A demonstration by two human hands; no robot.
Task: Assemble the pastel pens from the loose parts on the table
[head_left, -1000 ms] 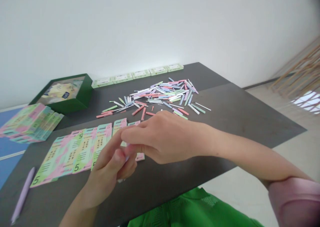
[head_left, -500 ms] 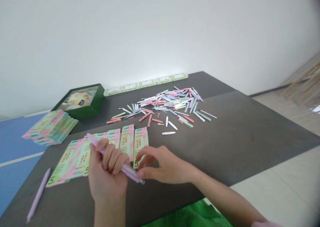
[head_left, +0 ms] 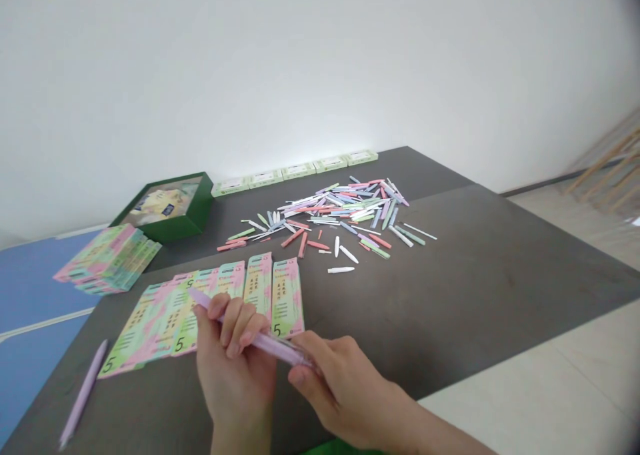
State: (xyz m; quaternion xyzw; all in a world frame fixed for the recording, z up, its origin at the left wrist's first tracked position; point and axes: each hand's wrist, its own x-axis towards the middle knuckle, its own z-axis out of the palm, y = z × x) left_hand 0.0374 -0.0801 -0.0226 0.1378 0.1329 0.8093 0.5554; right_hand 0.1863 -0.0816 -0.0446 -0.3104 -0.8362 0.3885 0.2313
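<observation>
Left hand (head_left: 233,368) clenches 1 lilac pen (head_left: 265,343), right hand (head_left: 345,391) pinching its right end, just above printed cards (head_left: 259,285) on dark surface (head_left: 450,288); 2nd pen (head_left: 84,395) lies left, not held.

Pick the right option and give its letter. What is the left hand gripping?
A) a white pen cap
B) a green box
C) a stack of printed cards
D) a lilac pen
D. The fingers of the left hand curl around the lilac pen, and the right hand pinches the pen's near end.
</observation>
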